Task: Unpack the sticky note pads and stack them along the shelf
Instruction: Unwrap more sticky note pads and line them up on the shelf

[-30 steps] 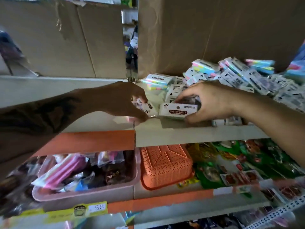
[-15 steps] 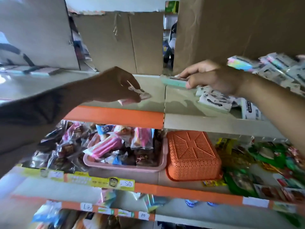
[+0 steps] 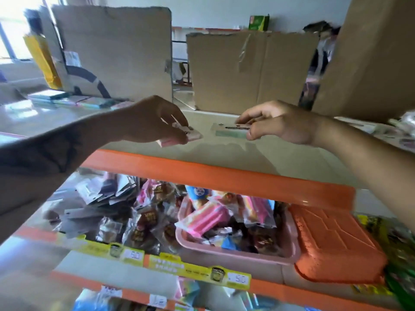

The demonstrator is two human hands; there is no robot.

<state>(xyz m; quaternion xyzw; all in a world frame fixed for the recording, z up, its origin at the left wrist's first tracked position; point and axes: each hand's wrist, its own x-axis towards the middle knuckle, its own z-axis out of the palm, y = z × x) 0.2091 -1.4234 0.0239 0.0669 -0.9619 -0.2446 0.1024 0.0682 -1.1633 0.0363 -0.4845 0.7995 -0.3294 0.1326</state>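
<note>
Pink sticky note pad (image 3: pixel 179 138) pinched in left hand (image 3: pixel 149 121) just above the top shelf (image 3: pixel 269 158), green pad (image 3: pixel 231 131) gripped by right hand (image 3: pixel 278 124) between thumb and fingers, low over the same shelf, the two pads near each other but apart. More pads laid flat in a row (image 3: pixel 67 101) far left on the shelf in front of a cardboard box (image 3: pixel 112 52); a wrapped heap (image 3: pixel 399 131) sits at the right edge. Below: pink tray (image 3: pixel 235 252) of snack packets, orange basket (image 3: pixel 336 245) just beside it, yellow price tags (image 3: pixel 202 270) on the lower shelf edge.
</note>
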